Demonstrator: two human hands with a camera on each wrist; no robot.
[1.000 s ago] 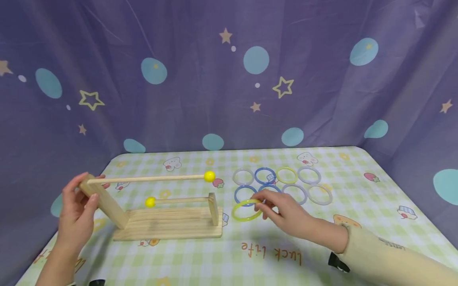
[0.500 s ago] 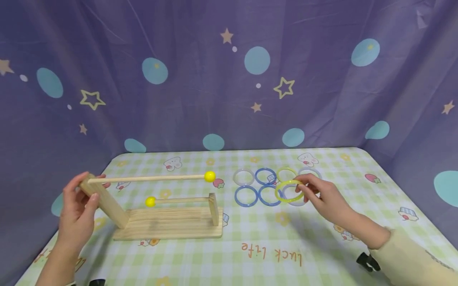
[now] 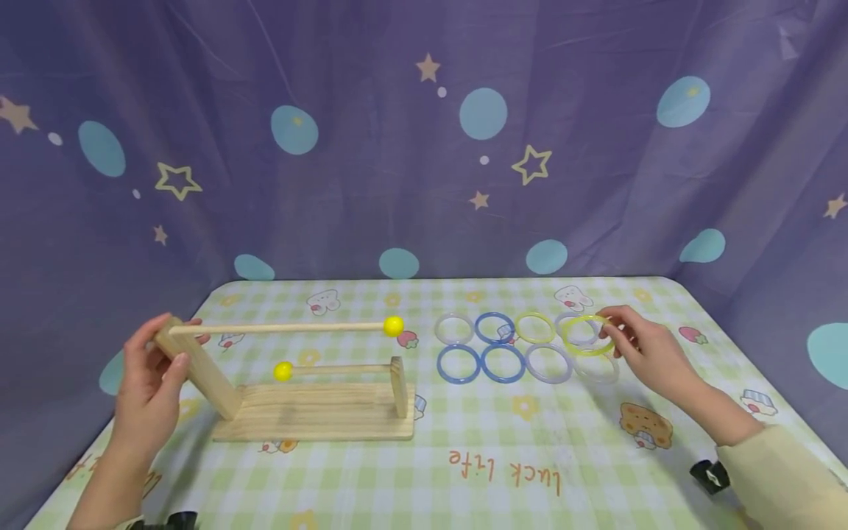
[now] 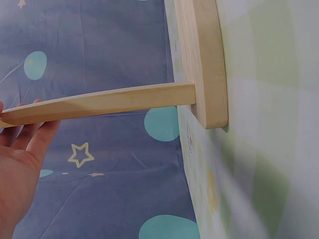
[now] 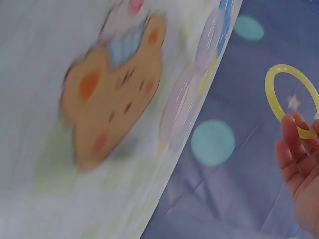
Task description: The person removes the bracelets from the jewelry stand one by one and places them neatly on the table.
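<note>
My left hand grips the top of the tall left post of a wooden stand. A long rod tipped with a yellow ball runs right from that post. From the short right post, a lower rod points left to another yellow ball. My right hand pinches a yellow ring by its right edge, above the right end of the laid-out rings. In the right wrist view the same ring is raised off the table.
Two rows of rings lie right of the stand: blue rings, a yellow ring and pale translucent rings. A checked cloth covers the table. A purple curtain hangs behind and at the sides.
My right hand has carried the yellow ring rightward, from the near left of the ring rows to above their right end. The left hand keeps its grip on the post.
</note>
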